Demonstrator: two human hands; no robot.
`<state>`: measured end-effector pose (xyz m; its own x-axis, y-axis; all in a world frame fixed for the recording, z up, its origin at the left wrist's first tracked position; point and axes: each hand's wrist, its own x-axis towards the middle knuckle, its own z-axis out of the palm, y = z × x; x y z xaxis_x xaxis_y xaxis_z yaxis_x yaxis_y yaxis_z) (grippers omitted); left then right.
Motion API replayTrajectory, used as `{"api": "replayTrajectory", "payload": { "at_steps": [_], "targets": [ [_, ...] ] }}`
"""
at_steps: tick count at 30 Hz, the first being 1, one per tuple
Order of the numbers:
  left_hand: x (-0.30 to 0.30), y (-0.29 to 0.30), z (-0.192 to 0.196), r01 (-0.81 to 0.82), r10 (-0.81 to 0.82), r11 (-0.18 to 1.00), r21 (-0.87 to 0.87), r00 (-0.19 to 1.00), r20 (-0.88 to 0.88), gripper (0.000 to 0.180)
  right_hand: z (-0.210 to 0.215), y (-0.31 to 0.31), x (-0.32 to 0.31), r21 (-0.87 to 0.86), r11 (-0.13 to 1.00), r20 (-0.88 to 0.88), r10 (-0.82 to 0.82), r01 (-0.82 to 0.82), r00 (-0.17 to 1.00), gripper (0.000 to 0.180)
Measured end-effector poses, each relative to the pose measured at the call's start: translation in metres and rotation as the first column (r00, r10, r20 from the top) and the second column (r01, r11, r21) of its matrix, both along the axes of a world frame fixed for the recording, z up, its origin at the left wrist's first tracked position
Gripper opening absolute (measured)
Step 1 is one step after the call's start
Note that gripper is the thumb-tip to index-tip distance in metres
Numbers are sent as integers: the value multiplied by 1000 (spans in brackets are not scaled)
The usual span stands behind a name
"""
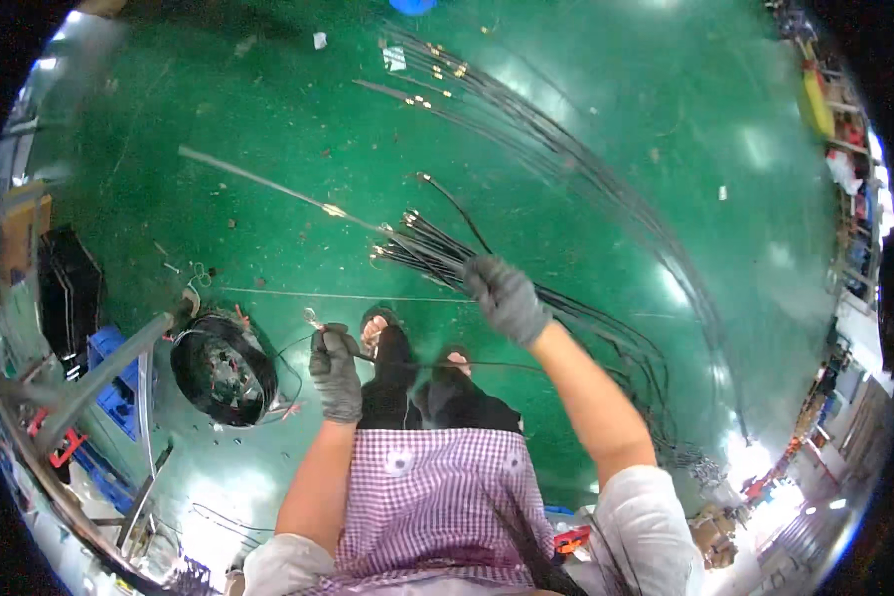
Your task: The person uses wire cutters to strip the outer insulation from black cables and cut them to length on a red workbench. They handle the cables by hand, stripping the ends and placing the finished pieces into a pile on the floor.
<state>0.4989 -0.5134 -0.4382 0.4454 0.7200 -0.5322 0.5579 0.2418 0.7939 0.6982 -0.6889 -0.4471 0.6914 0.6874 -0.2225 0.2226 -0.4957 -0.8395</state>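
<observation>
The single camera is sitting on my head and looking steeply down, so I am seeing my own checked apron (pixel 437 497) and forearms rising from the lower edge. It is taking in the green floor (pixel 586 119) from standing height, near to my hands, with the fisheye bending everything toward the rim.

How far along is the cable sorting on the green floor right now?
Looks done: a long fan of black cables already lies spread across the green floor. In hand: the right hand grips a bundle of cables, and the left hand holds a single cable end. Probably left: that bundle, plus the coil beside the left hand.
</observation>
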Motion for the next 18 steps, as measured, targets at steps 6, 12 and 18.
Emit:
{"api": "replayTrajectory", "payload": {
  "at_steps": [6,12,18],
  "targets": [
    [-9,-7,187,-407,453,892,-199,798,397,21,278,-4,-51,31,989,103,140,-144,985,21],
    [-46,158,403,-667,585,722,-184,446,677,29,471,-28,-108,-7,984,-20,178,-179,984,19],
    [-230,289,713,-939,442,208,275,341,829,27,600,27,-159,365,888,309,168,-280,936,15]
  ]
}}
